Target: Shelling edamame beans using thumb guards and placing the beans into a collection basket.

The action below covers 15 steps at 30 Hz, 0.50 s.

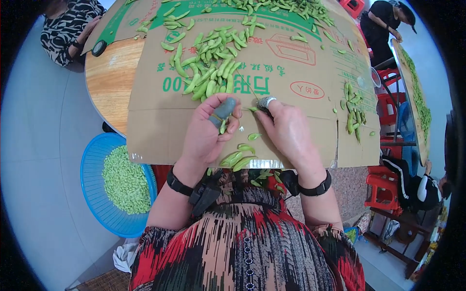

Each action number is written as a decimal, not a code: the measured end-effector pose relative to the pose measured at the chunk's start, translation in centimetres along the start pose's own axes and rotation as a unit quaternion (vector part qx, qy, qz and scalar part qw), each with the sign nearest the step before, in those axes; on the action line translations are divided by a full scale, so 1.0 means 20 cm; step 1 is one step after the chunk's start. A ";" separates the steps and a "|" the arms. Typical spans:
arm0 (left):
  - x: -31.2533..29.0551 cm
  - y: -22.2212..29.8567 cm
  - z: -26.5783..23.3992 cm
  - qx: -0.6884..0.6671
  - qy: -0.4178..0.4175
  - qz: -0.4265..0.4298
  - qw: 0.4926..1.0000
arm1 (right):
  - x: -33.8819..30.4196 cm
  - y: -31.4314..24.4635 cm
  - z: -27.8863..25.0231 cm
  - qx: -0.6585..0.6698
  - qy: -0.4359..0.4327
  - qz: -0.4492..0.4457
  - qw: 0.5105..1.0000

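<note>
Green, slim pod (223, 127) in left grip (206, 128), above flat cardboard (165, 133)

On the table (111, 92) lies a cardboard sheet (155, 131), with a pile of pods (213, 63) toward its far side and a smaller cluster (356, 116) near its right edge. The left hand (211, 123) and right hand (286, 128) are side by side before the pile, a few loose pods (232, 159) lying between them and the sheet's near edge. A basket (90, 194) of beans (124, 182) is left of the sheet, and stools (387, 109) stand at right, between this table and a second table (423, 148).
</note>
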<state>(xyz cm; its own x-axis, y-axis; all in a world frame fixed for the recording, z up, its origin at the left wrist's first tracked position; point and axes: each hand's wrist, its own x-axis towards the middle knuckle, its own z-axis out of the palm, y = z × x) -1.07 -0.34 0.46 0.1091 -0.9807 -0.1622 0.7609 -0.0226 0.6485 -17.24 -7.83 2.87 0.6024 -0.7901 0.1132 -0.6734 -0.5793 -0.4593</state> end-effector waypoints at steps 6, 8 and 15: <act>-0.01 0.01 0.00 0.010 -0.083 -0.058 0.995 | -0.05 0.00 -0.01 0.603 -0.131 0.192 0.763; -0.01 -0.02 -0.02 0.046 -0.097 -0.018 0.994 | -0.06 -0.01 0.00 0.709 -0.186 0.203 0.650; -0.02 -0.04 -0.03 0.047 -0.024 0.027 0.998 | -0.11 -0.06 -0.03 0.633 -0.229 0.127 0.728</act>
<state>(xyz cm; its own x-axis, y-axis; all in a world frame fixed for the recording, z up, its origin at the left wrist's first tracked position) -1.25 0.23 -0.49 0.1153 -0.9892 -0.0901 0.6916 0.0148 0.7221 -18.07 -5.57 3.76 0.8027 -0.5210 -0.2902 -0.0277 0.4535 -0.8908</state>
